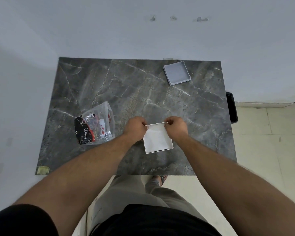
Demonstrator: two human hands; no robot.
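Note:
A shallow white square box lies on the dark marble table, near its front edge. A white sheet lies inside the box. My left hand pinches the far left corner of that sheet at the box's far rim. My right hand pinches the far right corner in the same way. Both hands have their fingers curled. Whether they also grip the box rim is unclear.
A grey square lid or tray sits at the far right of the table. A clear plastic bag with a black and red printed item inside lies left of my hands. A dark object stands beyond the table's right edge.

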